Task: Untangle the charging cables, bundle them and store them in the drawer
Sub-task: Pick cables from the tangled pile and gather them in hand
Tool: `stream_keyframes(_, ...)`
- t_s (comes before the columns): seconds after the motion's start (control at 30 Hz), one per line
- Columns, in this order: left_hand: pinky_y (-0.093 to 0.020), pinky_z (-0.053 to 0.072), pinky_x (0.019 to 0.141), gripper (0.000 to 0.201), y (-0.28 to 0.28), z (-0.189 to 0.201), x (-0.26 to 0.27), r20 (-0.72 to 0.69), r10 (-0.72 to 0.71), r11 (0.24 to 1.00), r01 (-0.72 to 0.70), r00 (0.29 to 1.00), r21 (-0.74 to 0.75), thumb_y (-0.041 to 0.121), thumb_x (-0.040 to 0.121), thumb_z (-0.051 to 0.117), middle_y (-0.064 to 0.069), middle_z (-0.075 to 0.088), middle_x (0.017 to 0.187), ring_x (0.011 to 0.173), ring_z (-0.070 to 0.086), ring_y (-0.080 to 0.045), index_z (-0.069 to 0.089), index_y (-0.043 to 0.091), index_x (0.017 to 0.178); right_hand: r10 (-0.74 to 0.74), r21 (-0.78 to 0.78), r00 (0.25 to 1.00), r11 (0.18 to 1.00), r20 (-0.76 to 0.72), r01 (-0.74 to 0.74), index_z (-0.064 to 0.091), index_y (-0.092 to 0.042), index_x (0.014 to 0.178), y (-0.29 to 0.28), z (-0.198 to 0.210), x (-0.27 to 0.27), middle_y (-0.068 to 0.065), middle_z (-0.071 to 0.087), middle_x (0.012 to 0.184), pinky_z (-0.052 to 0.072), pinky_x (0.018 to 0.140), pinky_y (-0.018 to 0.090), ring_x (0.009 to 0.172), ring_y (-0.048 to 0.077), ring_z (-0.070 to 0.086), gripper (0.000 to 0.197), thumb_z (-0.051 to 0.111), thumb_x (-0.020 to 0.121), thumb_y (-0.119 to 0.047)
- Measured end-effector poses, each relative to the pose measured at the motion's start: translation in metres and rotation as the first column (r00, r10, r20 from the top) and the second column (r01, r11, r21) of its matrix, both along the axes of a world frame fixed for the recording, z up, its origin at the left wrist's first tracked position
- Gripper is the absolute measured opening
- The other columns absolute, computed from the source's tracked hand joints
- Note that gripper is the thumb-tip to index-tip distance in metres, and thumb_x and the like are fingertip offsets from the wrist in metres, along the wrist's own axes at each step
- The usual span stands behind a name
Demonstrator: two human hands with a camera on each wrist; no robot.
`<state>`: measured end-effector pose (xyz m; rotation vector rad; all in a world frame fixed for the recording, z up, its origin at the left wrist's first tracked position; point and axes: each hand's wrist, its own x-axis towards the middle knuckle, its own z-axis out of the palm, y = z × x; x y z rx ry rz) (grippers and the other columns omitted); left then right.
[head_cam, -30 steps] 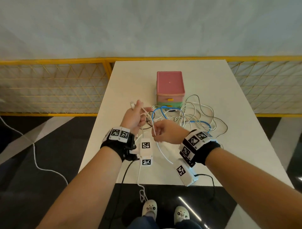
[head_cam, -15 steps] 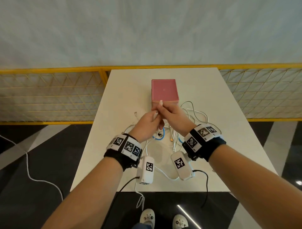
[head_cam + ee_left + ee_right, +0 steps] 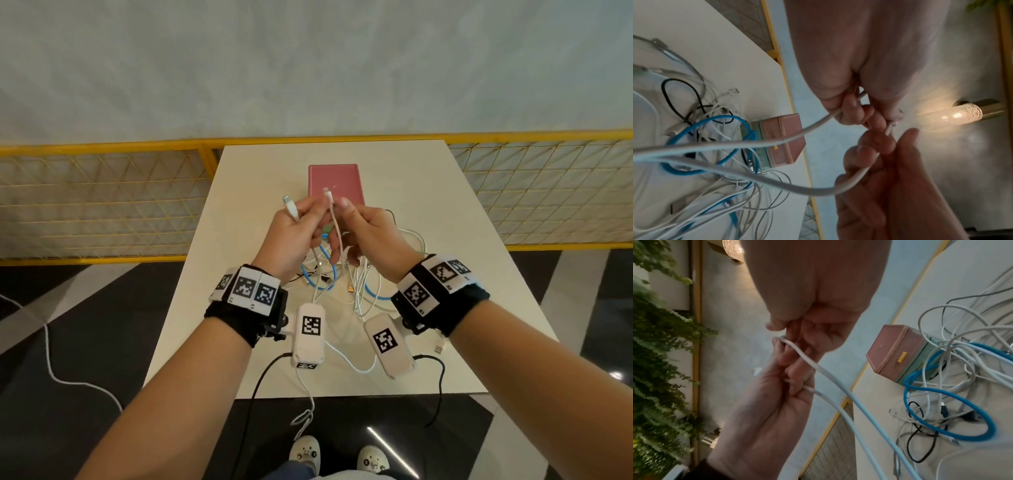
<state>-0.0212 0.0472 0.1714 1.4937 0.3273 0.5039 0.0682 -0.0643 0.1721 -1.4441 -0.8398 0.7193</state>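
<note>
My left hand (image 3: 303,216) and right hand (image 3: 344,210) are raised side by side above the table (image 3: 428,205). The left hand grips a white cable just below its plug (image 3: 288,205). The right hand pinches a second white cable end (image 3: 327,195), which stands up between the two hands and touches the left fingers (image 3: 795,374). Both strands (image 3: 760,142) hang down into the tangled cable pile (image 3: 346,277), which includes a blue cable (image 3: 982,418) and a black one. Behind the hands stands the small drawer box (image 3: 334,183), pink over green, its yellow-handled drawer (image 3: 902,356) closed.
The pile lies against the front of the box and spreads right. A loose USB plug (image 3: 439,347) lies near the table's right front edge. A yellow mesh fence (image 3: 102,205) runs behind the table. A white cord (image 3: 51,359) trails on the floor at left.
Both hands have lifted off the pile, and the two white plug ends now stand side by side between them. Earlier the hands were lower, pressed together in front of the box.
</note>
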Motion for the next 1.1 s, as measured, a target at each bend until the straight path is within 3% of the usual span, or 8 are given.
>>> stream_keyframes(0.23,-0.024,0.044,0.045,0.032,-0.01,0.008,0.005,0.035,-0.033,0.999,0.034,0.999,-0.021,0.027,0.106,0.032,-0.013,0.048,0.063,0.041,0.05,-0.017,0.05,0.006,0.089,0.045,-0.043,0.996,0.998,0.08,-0.042,0.058,0.001,0.088,-0.001,0.008,0.0,0.005,0.058,0.058,0.041,0.036,0.023,0.046,0.018,0.057,0.025,0.045,0.099,-0.018)
stream_keyframes(0.37,-0.024,0.043,0.063,0.036,0.005,0.022,0.013,0.198,0.125,0.961,-0.069,0.972,-0.266,0.024,0.107,0.028,0.006,0.044,0.056,0.052,0.043,-0.009,0.046,0.017,0.077,0.145,-0.112,0.989,0.983,0.016,-0.143,0.053,-0.004,0.085,-0.009,0.003,0.003,-0.002,0.043,0.055,0.032,0.037,0.02,0.044,0.014,0.043,0.025,0.042,0.1,-0.021)
stream_keyframes(0.47,-0.019,0.027,0.041,0.035,0.023,0.041,0.008,0.235,0.127,0.919,-0.026,0.964,-0.393,0.031,0.106,0.031,0.011,0.027,0.045,0.04,0.024,-0.005,0.047,0.019,0.077,0.194,-0.209,0.98,0.961,0.051,-0.18,0.053,-0.005,0.083,-0.023,-0.007,0.008,-0.001,0.034,0.058,0.033,0.038,0.021,0.049,0.015,0.036,0.028,0.04,0.101,-0.022)
stream_keyframes(0.67,-0.023,0.018,0.04,0.034,0.038,0.057,-0.009,0.091,0.118,0.973,-0.133,0.989,0.188,0.035,0.103,0.043,0.009,0.024,0.045,0.038,0.019,-0.007,0.072,0.024,0.088,0.188,-0.381,0.977,0.915,0.104,-0.135,0.053,-0.009,0.08,-0.042,-0.017,0.024,0.001,0.038,0.058,0.048,0.042,0.027,0.047,0.014,0.046,0.027,0.039,0.101,-0.02)
stream_keyframes(0.77,-0.017,0.042,0.063,0.04,0.011,0.055,-0.005,-0.26,-0.056,0.837,0.187,0.964,0.514,0.039,0.104,0.034,0.008,0.043,0.045,0.053,0.049,-0.006,0.071,0.025,0.106,0.171,-0.408,0.927,0.913,0.334,-0.021,0.055,-0.008,0.083,-0.04,0.0,0.028,-0.002,0.046,0.052,0.047,0.046,0.027,0.039,0.012,0.048,0.027,0.041,0.1,-0.023)
stream_keyframes(0.87,-0.031,0.041,0.079,0.042,-0.017,0.04,0.001,-0.558,-0.151,0.775,0.449,0.816,0.446,0.045,0.103,0.031,0.007,0.069,0.056,0.077,0.06,-0.008,0.065,0.019,0.1,0.093,-0.308,0.884,0.95,0.458,0.06,0.059,-0.013,0.082,-0.033,0.025,0.028,-0.014,0.052,0.055,0.051,0.046,0.031,0.042,0.012,0.049,0.026,0.043,0.099,-0.024)
stream_keyframes(0.97,-0.028,0.036,0.069,0.042,-0.014,0.038,0.001,-0.476,-0.103,0.83,0.339,0.873,0.444,0.04,0.104,0.033,-0.009,0.07,0.06,0.073,0.062,-0.02,0.064,0.016,0.09,0.057,-0.265,0.879,0.961,0.474,0.081,0.056,-0.016,0.076,-0.038,0.032,0.035,-0.009,0.047,0.053,0.055,0.05,0.035,0.043,0.014,0.05,0.028,0.042,0.099,-0.024)
stream_keyframes(1.1,-0.015,0.034,0.047,0.037,0.01,0.051,0.003,-0.141,0.18,0.903,-0.107,0.974,0.416,0.036,0.104,0.036,-0.003,0.061,0.054,0.036,0.044,-0.002,0.053,0.017,0.078,0.064,-0.267,0.951,0.963,0.304,0.021,0.053,-0.011,0.078,-0.051,0.012,0.045,0.01,0.039,0.061,0.058,0.062,0.051,0.052,0.021,0.048,0.032,0.037,0.102,-0.024)
